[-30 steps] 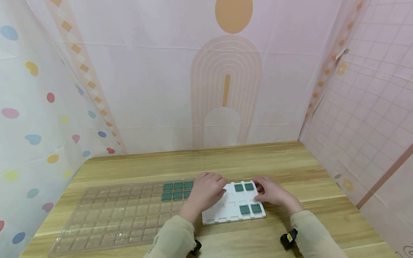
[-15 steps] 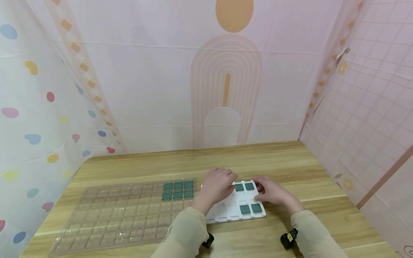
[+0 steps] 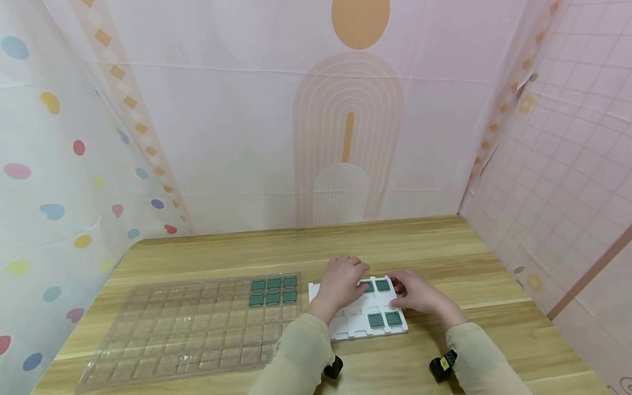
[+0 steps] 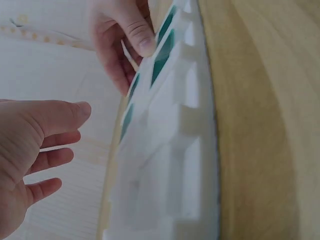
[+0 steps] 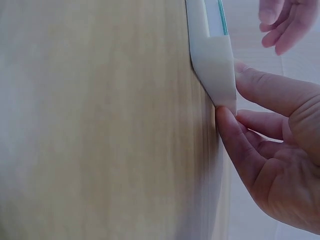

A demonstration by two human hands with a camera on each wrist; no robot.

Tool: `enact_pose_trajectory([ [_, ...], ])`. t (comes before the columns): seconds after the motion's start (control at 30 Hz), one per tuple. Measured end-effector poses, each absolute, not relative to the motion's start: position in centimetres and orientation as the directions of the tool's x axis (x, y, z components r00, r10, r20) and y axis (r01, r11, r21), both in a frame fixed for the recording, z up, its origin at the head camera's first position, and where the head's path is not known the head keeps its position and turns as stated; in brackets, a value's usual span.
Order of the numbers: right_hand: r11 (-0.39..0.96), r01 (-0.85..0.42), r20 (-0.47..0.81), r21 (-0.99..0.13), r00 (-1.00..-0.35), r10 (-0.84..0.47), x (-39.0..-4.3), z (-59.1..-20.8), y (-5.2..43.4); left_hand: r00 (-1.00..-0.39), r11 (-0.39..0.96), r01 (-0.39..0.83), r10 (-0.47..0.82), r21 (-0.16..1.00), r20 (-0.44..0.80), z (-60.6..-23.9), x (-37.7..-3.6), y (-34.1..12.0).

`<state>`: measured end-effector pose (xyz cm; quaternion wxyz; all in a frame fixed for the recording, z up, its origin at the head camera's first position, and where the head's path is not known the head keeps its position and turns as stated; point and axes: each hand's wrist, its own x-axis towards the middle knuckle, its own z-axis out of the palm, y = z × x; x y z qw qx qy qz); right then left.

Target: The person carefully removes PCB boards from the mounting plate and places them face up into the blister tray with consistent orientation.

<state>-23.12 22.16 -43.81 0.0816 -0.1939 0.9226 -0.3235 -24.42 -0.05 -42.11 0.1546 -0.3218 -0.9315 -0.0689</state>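
Note:
A white tray [image 3: 377, 303] lies on the table, with several green square chips [image 3: 376, 321] in its slots towards the right. My right hand [image 3: 419, 293] holds the tray's right edge; in the right wrist view the thumb lies on the top and fingers touch the side near the table. Over the tray's far left part hovers my left hand [image 3: 342, 282], covering some slots and part of one chip. The left wrist view shows its fingers loosely bent, apart from the tray, with nothing between them.
To the left lies a wide clear plastic tray [image 3: 217, 329] with many compartments. Several green chips [image 3: 272, 298] sit in two rows at its far right corner. The wooden table [image 3: 222, 252] ends at a patterned cloth backdrop [image 3: 237, 164].
My left hand has moved right, from the white tray's left edge to above its slots beside the far chips. My right hand has stayed on the tray's edge.

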Motion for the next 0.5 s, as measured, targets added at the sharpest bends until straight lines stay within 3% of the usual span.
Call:
enact_pose_trajectory([
  [0.23, 0.711, -0.300, -0.029, -0.636, -0.912, -0.410, -23.0, -43.8, 22.2, -0.801, 0.813, 0.572, 0.523, 0.112, 0.293, -42.9, -24.4, 0.5],
  [0.5, 0.699, -0.293, -0.035, -0.652, -0.910, -0.414, -23.0, -43.7, 22.2, -0.842, 0.847, 0.516, 0.475, 0.124, 0.256, -43.4, -24.5, 1.1],
])
